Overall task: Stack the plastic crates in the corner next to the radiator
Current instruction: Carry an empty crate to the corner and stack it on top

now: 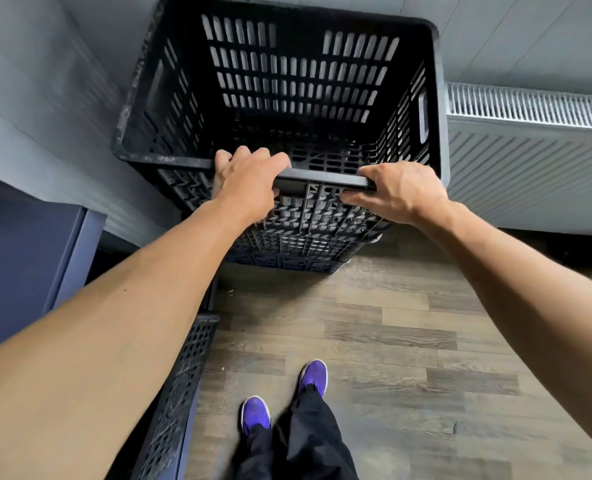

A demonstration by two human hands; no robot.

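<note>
While the black slotted crate is held at the top of the pile, its near rim is gripped at both ends: the left hand is curled over the rim at about 9 o'clock of that edge, the right hand is clamped on it at 3 o'clock, thumb underneath. Below it, more crates of the same kind are seen, so a stack is judged to be well begun in the corner. At 3 o'clock of the stack the white radiator is found just beside it; at 9 o'clock the grey wall is met. Whether the top crate is fully seated cannot be told. One further crate is spotted at 7 o'clock on the wood floor, apparently left to be added. Purple shoes are planted at 6 o'clock.
</note>
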